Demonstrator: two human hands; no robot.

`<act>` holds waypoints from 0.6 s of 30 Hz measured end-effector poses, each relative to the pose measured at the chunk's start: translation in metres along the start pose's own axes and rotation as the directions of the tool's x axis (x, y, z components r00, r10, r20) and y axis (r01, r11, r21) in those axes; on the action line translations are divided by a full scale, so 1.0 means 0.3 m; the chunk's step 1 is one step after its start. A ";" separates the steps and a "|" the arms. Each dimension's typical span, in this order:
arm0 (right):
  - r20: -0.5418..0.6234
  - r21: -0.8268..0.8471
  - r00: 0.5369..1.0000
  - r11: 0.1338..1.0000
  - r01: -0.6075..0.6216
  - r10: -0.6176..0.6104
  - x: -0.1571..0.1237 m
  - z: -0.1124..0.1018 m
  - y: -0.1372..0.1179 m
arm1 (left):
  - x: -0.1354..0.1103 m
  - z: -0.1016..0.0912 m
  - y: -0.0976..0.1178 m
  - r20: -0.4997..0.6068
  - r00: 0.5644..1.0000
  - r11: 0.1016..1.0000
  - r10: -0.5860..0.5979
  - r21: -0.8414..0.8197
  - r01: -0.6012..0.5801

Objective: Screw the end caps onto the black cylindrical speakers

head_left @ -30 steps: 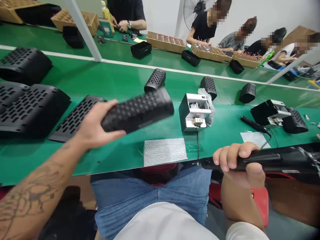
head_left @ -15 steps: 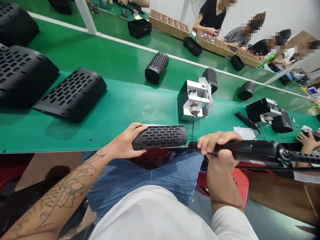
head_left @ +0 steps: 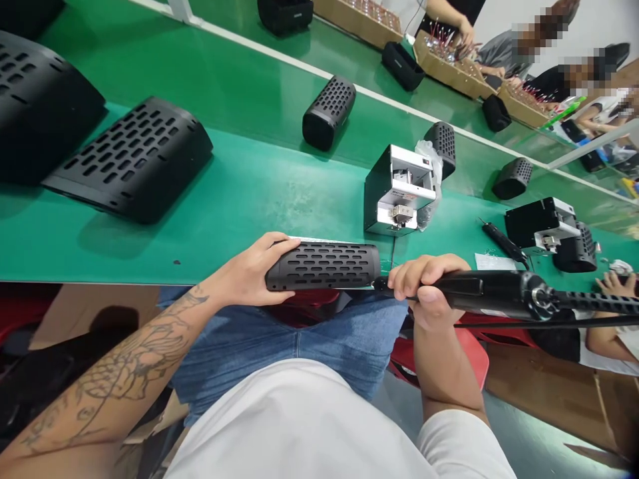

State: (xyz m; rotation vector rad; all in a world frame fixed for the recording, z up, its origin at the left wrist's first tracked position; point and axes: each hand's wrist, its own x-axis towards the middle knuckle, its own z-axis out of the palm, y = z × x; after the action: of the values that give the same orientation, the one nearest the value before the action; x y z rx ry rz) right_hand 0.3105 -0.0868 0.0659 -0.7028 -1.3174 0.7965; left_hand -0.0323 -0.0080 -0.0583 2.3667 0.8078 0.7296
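A black speaker housing with a slotted grille (head_left: 329, 265) lies along the front edge of the green bench. My left hand (head_left: 257, 271) is closed around its left end, thumb and fingers on opposite sides. Wrapped round a black electric screwdriver (head_left: 492, 291) is my right hand (head_left: 426, 283); the tool lies level, its tip pointing left. That tip meets the lower right corner of the housing, and whether a screw sits there is too small to tell. Behind the housing stands a black and silver screw feeder (head_left: 399, 193).
Larger-looking black slotted housings (head_left: 134, 156) rest on the left of the bench. Another housing (head_left: 329, 113) is on the green conveyor (head_left: 239, 86) behind. Rightward are a second screw feeder (head_left: 542, 226) and a screwdriver (head_left: 504, 243). People work across the line beside cardboard trays (head_left: 452, 63).
The screwdriver's tip has come closer to the housing's right end, now at its lower corner. My left hand keeps its hold. The whole view has shifted slightly.
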 end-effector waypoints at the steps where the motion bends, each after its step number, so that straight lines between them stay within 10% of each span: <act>1: 0.020 -0.001 1.000 1.000 -0.007 0.007 0.002 0.001 0.002 | 0.001 0.002 -0.001 -0.007 1.000 1.000 0.002 -0.003 -0.002; 18: 0.100 -0.008 0.993 0.998 -0.066 0.067 0.028 -0.008 -0.012 | -0.025 0.049 -0.018 -0.128 0.990 0.998 0.063 -0.007 -0.065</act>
State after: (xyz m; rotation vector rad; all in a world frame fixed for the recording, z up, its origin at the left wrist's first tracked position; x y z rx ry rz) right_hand 0.3139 -0.0819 0.0732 -0.7212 -1.3928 0.8924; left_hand -0.0301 -0.0138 -0.0744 2.3648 0.7810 0.9175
